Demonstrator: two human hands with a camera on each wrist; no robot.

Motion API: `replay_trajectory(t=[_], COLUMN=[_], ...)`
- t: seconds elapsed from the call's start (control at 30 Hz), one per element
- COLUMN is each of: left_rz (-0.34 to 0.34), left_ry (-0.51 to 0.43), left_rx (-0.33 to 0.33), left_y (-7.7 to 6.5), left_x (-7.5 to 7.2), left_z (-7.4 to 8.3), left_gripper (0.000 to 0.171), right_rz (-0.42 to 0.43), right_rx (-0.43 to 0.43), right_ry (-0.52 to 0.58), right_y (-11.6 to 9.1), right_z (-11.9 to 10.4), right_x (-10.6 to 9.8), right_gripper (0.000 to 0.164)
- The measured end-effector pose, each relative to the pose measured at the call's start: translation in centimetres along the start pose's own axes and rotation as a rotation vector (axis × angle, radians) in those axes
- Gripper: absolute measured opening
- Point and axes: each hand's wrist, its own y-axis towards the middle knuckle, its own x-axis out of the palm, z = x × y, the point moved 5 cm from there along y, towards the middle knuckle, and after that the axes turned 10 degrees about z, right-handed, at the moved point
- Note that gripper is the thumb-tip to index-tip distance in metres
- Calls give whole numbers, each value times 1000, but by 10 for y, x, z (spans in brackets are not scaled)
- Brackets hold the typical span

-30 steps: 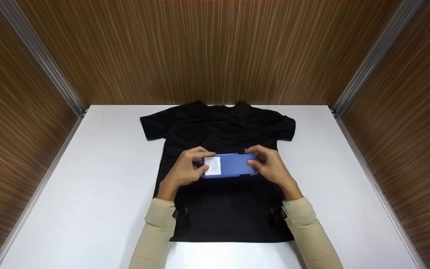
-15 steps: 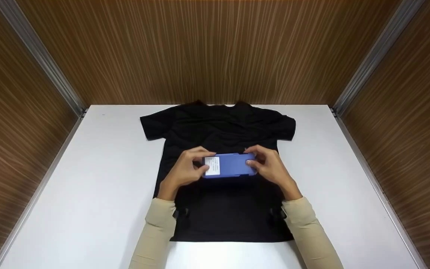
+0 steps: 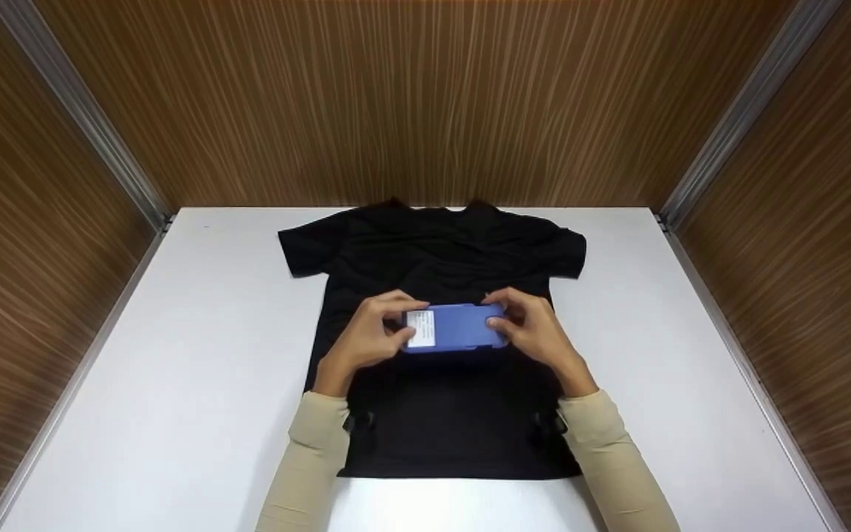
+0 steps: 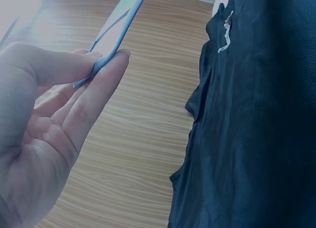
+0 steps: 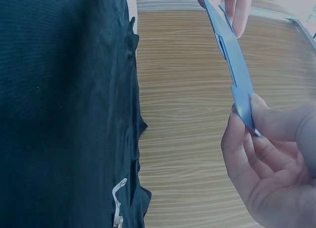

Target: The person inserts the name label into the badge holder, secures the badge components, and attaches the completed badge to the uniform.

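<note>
Held level over the black short-sleeved shirt point(image 3: 462, 432) is a flat, thin blue card packet point(image 3: 462, 325) with a white printed label point(image 3: 421, 328) at its left end. My left hand point(image 3: 368, 330) pinches the label end between thumb and fingers. At the opposite end my right hand point(image 3: 536, 329) pinches the packet the same way. Edge-on in the right wrist view, the blue packet point(image 5: 232, 55) looks slim, with a folded flap along its side. The shirt lies spread out, collar at the far side and hem towards me.
The shirt lies on a white table point(image 3: 174, 355). Brown wood-grain panels rise at the back point(image 3: 411, 103) and both sides, with metal strips at the corners. A small whitish strip point(image 4: 226, 33) shows on the shirt in the left wrist view.
</note>
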Motion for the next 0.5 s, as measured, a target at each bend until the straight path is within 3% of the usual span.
replay_trajectory(t=[0.5], left_rz=[-8], left_ry=[-25], left_rx=[29], left_y=[0], left_x=[-2], left_z=[-5], left_gripper=[44], right_rz=[-30], right_rx=[-22], right_ry=[10], right_y=[-1], right_z=[-37], right_x=[-4], right_gripper=[24])
